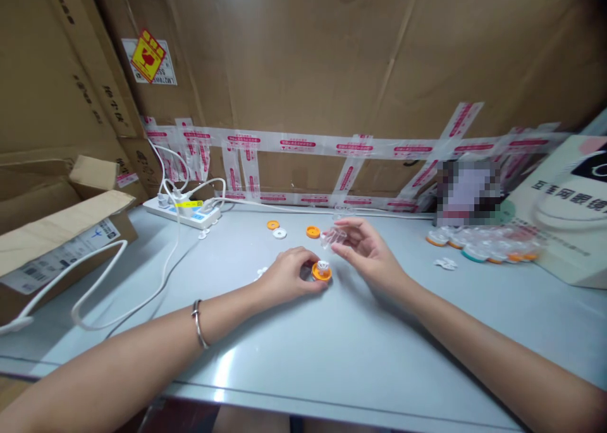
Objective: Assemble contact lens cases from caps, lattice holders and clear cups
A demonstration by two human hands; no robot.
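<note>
Near the middle of the table, my left hand (291, 274) grips an orange round base (322, 274) between thumb and fingers. A small white ribbed piece (323, 265) stands up from its centre. Just behind and to the right, my right hand (367, 253) pinches a clear plastic piece (334, 237) above the table, apart from the base. Beyond the hands lie an orange ring (313, 232), another orange ring (273, 224) and a white disc (279, 233). Some small white bits (262, 272) show partly behind my left hand.
A white power strip (183, 212) with cables lies at the back left, beside an open cardboard box (66, 231). At right, several clear-topped pieces with coloured bases (484, 243) and white parts (446, 264) lie near a pale printed box (569, 212). Large taped cardboard (294, 73) closes off the back.
</note>
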